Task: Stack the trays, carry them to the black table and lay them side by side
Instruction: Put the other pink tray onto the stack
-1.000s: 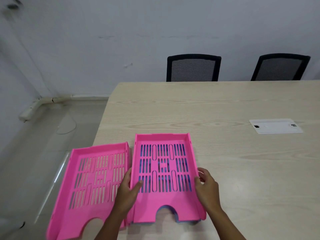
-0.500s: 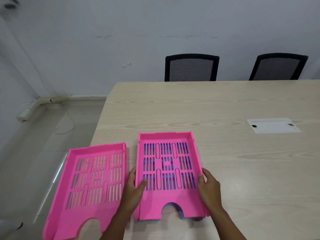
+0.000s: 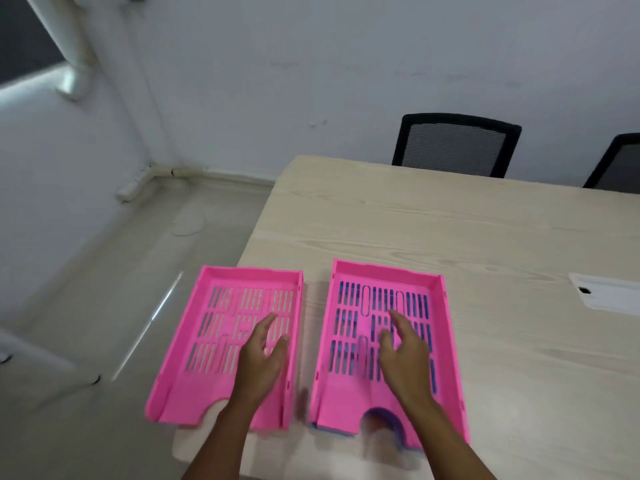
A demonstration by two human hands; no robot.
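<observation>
Two pink slotted trays lie side by side at the near left corner of a light wooden table (image 3: 450, 237). The left pink tray (image 3: 214, 334) overhangs the table's left edge. The right pink tray (image 3: 349, 327) sits on top of a blue tray (image 3: 391, 424), seen through its slots and at the front notch. My left hand (image 3: 263, 355) hovers over the left tray, fingers apart, holding nothing. Over the right tray my right hand (image 3: 403, 351) is spread, also empty. Both hands look blurred.
Two black mesh chairs (image 3: 453, 143) (image 3: 620, 161) stand behind the table's far edge. A white cable cover plate (image 3: 609, 296) is set into the tabletop at the right. Grey floor and a white wall lie to the left.
Both hands have let go of the right tray's sides and lifted; the left hand moved over the left tray. The view swung left and tilted.
</observation>
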